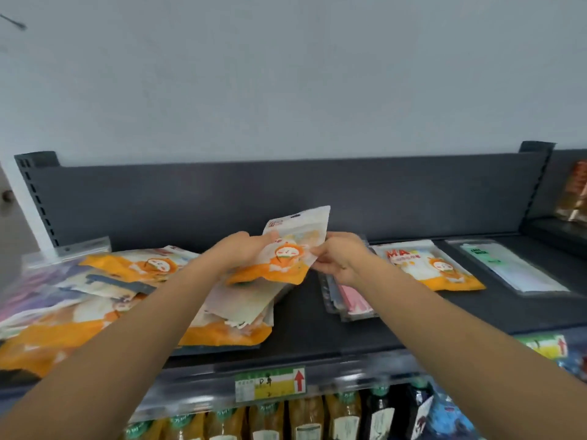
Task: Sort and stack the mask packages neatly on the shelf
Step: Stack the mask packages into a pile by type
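Note:
An orange and white mask package (290,249) with a cartoon face is held tilted above the dark shelf (317,325). My left hand (238,252) grips its left side and my right hand (341,258) pinches its right edge. A messy heap of similar orange packages (95,300) covers the shelf's left part, under my left arm. Another orange package (428,265) lies flat to the right. A clear pack with pink masks (352,301) lies under my right wrist. Farther right rests a clear pack with a green label (508,265).
The shelf's dark back panel (286,192) rises behind the packages. A price label strip (270,384) runs along the front edge. Bottles (317,417) stand on the level below. Some goods (575,192) sit on the neighbouring shelf at the far right.

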A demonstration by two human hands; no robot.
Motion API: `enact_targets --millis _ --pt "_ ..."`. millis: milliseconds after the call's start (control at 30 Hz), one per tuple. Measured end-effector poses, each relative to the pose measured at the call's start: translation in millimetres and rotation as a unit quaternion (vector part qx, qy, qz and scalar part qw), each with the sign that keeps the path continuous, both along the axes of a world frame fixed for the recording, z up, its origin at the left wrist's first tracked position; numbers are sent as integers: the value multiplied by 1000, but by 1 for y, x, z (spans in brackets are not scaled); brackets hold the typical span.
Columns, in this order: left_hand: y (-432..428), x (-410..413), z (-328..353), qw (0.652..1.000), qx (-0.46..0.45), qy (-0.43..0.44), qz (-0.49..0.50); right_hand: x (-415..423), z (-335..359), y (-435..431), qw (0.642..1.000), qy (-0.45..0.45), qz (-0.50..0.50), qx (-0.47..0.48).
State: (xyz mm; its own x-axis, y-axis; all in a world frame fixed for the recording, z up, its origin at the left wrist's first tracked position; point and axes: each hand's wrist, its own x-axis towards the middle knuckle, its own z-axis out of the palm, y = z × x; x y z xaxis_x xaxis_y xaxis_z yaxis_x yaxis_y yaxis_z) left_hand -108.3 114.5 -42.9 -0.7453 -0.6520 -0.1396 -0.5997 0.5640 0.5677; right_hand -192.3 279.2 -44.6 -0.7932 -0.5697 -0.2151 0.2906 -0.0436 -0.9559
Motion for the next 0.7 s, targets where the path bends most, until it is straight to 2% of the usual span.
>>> enact_targets --millis 100,333,500,633,700 --pt "19 -16 9 992 93 67 -57 -12 18 30 999 23 -32 -15" --pt "94 -68 8 962 186 126 -156 -57 40 118 994 53 -95 -9" --pt "157 -113 8 966 154 135 -160 -120 27 169 965 134 -179 137" --pt "201 -149 -3 977 100 100 -161 -162 5 196 953 155 -154 212" --pt "217 -167 -10 982 72 82 -151 -179 -3 205 940 198 -131 247"
